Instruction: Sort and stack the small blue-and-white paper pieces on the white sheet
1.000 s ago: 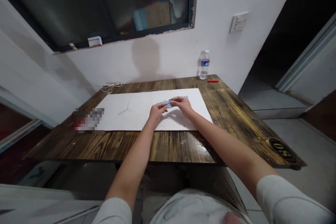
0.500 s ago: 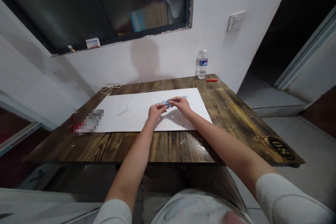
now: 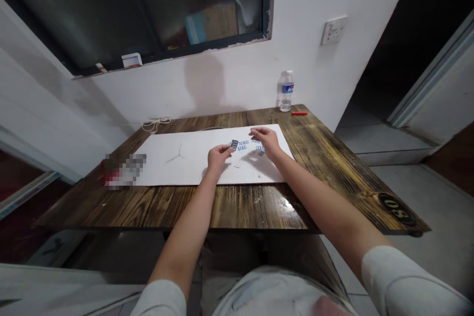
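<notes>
Between the thumb and fingers of my left hand (image 3: 219, 156) is a small flat dark piece with pale stripes (image 3: 234, 145), held up over a white board (image 3: 200, 168). My right hand (image 3: 265, 139) hovers to the right of it, fingertips drawn together; anything in them is too small to make out. Beneath and between the hands, several small blue-and-white pieces (image 3: 242, 148) lie on the board. A small dark piece (image 3: 261, 153) is just below the right hand, partly in its shadow. A short thin dark line (image 3: 236, 167) shows nearer the board's front edge.
The board lies on a brown wooden table (image 3: 177, 207). A water bottle (image 3: 286, 91) and a red pen-like object (image 3: 299, 113) are at the back right. A white cable (image 3: 156, 123) lies back left. Thin dark lines (image 3: 179, 154) mark the board's left half. A number plate (image 3: 397, 208) is at front right.
My hands were together at one blue-and-white piece; now my right hand has moved away to the right. The striped dark piece in my left hand and the pieces on the board are now exposed.
</notes>
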Demonstrator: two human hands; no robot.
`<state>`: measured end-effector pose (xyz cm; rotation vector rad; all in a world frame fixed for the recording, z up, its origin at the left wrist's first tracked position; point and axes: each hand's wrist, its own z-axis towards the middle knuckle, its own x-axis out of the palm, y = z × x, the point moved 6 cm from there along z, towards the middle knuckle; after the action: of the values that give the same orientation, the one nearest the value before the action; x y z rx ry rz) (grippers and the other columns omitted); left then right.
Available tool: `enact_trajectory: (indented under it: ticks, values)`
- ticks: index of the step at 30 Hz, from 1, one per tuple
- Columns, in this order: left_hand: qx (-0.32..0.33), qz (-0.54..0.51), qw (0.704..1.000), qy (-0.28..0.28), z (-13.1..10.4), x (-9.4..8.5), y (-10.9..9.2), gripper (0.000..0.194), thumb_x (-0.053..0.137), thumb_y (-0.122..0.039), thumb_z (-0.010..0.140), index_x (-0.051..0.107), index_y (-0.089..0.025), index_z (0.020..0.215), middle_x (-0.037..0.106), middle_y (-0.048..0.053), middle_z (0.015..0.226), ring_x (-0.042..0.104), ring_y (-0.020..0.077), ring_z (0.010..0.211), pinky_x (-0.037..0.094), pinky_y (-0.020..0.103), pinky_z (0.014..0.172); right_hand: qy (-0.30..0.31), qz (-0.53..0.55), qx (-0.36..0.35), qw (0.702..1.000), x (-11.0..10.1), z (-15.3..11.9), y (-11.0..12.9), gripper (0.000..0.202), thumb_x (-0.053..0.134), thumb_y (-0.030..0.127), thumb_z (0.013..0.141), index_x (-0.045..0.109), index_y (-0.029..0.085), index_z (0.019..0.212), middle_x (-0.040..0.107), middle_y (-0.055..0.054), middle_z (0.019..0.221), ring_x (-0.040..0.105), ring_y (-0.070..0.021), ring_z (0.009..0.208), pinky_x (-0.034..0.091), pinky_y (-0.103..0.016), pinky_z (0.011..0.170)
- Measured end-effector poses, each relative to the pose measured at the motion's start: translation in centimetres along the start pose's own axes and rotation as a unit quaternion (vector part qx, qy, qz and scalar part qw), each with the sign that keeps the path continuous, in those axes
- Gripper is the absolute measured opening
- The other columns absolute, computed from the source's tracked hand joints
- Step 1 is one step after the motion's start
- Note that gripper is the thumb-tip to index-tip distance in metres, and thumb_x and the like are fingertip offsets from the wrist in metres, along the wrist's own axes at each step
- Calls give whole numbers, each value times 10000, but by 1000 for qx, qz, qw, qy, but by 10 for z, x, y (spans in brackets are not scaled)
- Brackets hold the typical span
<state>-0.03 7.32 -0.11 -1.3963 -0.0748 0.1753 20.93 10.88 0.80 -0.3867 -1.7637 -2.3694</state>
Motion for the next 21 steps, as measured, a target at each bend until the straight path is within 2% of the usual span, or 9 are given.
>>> enact_trajectory:
  ticks: [3,5,9,11,13,15,18,19,21]
  values:
    - [-7,-3,1000,-23,2,-4,4,287,789,-338,548,713,-155,755,674,22,647,550,105,533,443,243,550,-78,-41,-3,996,-32,13,4,401,743,476,618,693,156,854,717,-64,789,622,-133,646,493,-283,659]
    - [-10,-6,999,-32,4,-7,6,282,786,-348,549,702,-157,737,658,14,627,539,99,524,432,234,535,-106,-80,-7,991,-50,21,4,409,724,487,632,691,147,857,718,-78,811,632,-148,684,484,-275,637]
    - [-10,-8,999,-40,5,-9,8,293,786,-357,540,687,-156,729,635,4,604,529,96,512,416,227,519,-84,-194,19,977,-70,29,-3,333,741,433,631,702,135,775,713,-83,752,622,-169,677,470,-289,632]
    - [-10,-7,999,-42,6,-10,8,291,779,-356,543,686,-158,734,633,0,603,531,96,511,415,225,519,-37,-280,30,959,-69,28,-7,258,741,377,654,717,143,759,718,-86,776,631,-193,720,470,-305,667]
    - [-12,-6,999,-44,6,-11,9,287,775,-353,542,685,-157,731,631,-4,598,529,92,506,413,221,516,27,-388,36,921,-62,25,-11,198,730,335,694,741,160,786,720,-91,815,635,-215,766,459,-320,696]
    - [-13,-6,999,-46,6,-11,9,292,775,-354,537,687,-156,733,632,-4,602,527,89,505,414,217,516,91,-499,21,862,-51,20,-14,177,735,325,713,763,194,830,714,-94,878,623,-239,844,441,-330,727]
    - [-15,-7,999,-48,6,-12,8,313,779,-369,531,689,-155,741,632,-1,608,530,89,514,410,211,506,139,-614,-5,777,-38,13,-17,185,754,364,716,767,266,873,681,-74,982,554,-265,992,409,-336,789]
    - [-17,-5,999,-49,6,-12,8,318,780,-372,531,689,-154,743,629,0,608,530,91,516,406,208,498,144,-633,-4,761,-36,12,-17,187,751,376,724,763,281,885,667,-67,1009,527,-266,1022,398,-335,804]
    - [-21,0,998,-51,5,-12,9,320,779,-376,539,689,-154,751,624,2,607,533,94,524,397,200,482,149,-647,8,748,-34,10,-19,193,735,382,749,754,291,917,642,-65,1056,487,-264,1051,380,-329,816]
